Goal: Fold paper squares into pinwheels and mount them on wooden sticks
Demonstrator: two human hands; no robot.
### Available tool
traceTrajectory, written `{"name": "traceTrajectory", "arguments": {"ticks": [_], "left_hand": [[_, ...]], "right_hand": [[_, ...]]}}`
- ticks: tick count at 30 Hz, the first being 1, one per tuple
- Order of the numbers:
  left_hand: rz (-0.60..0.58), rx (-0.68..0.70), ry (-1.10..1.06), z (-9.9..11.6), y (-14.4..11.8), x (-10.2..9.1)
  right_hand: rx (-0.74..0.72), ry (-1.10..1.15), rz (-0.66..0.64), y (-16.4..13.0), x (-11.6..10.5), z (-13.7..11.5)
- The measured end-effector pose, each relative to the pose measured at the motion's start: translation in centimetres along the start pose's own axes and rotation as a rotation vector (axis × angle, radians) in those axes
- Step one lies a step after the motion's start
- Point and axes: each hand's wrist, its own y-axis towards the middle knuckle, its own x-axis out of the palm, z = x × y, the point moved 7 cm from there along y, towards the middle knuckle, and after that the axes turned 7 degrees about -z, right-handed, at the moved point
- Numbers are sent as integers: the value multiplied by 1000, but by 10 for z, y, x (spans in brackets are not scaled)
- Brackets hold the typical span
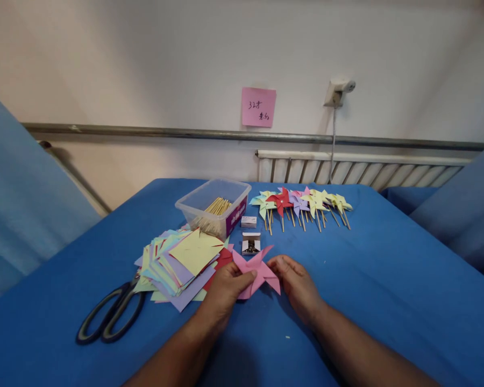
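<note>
A pink paper pinwheel point(255, 273) with its blades folded in is held up over the front middle of the table. My left hand point(228, 286) pinches it from the left, with the thumb lying across the paper near its centre. At the right blades, the bent fingers of my right hand point(292, 279) close on the paper's edge; their tips are partly hidden. Just beyond the pinwheel stands an opened small box point(250, 243) of metal pins. To the left lies a pile of coloured paper squares point(185, 263), some with cut slits.
Dark-handled scissors point(112, 314) lie left of the paper, blades hidden beneath it. Behind stands a clear plastic tub point(213, 201) of thin sticks, beside a small closed box point(249, 221). Several finished pinwheels on sticks point(300, 203) lie at the back right of the blue-covered table point(371, 279).
</note>
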Motion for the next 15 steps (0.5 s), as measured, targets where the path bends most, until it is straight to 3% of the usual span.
{"name": "traceTrajectory", "arguments": {"ticks": [4,8,11,15], "left_hand": [[56,62,-39,6,9,-6],[52,81,21,14,22,6],[28,83,71,16,30,13],[-8,62,47,14,29,2]], "right_hand": [[39,224,111,7,-9,4],[-16,299,168,11,-10,4],[-40,275,178,15,-13,3],[-53,109,204,23,-26,-2]]}}
